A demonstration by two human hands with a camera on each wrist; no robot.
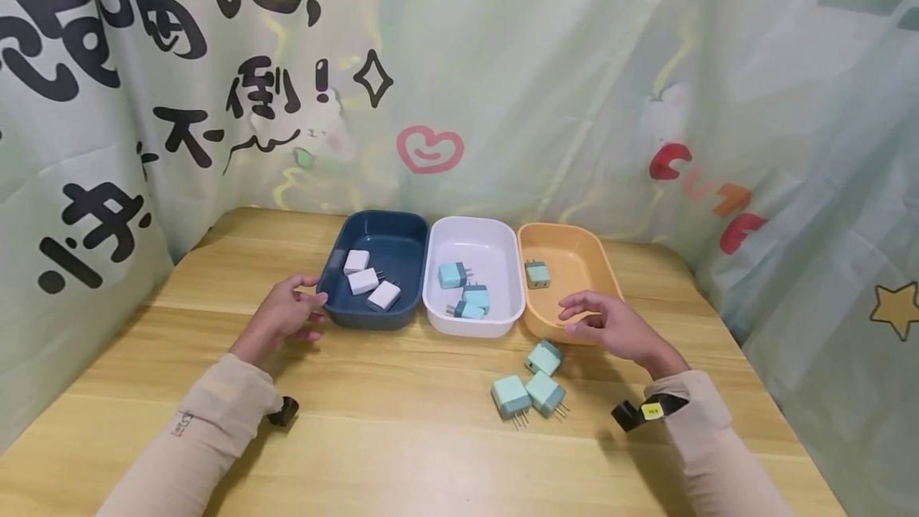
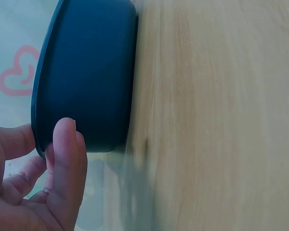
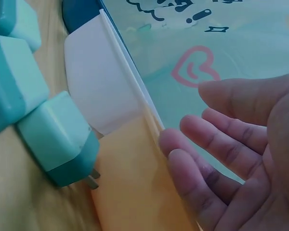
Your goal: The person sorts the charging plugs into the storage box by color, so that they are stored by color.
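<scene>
My left hand (image 1: 285,311) is at the left rim of a dark blue bin (image 1: 337,282). In the left wrist view its fingers (image 2: 67,149) stand on both sides of the rim, pinching it. Three white charger plugs (image 1: 362,282) lie inside. My right hand (image 1: 610,325), fingers loosely bent and holding nothing, hovers over the front right of an orange bin (image 1: 574,250). One mint-green charger plug (image 1: 537,274) sits at that bin's left side. Before the bins, three more mint-green charger plugs (image 1: 543,393) lie in a cluster on the table, prongs showing on two.
A white bin (image 1: 474,234) stands between the blue and orange ones, with three light-blue chargers (image 1: 453,274) in it. The bins stand side by side near the back of the wooden table (image 1: 402,437). Printed curtain (image 1: 538,86) hangs behind and at both sides.
</scene>
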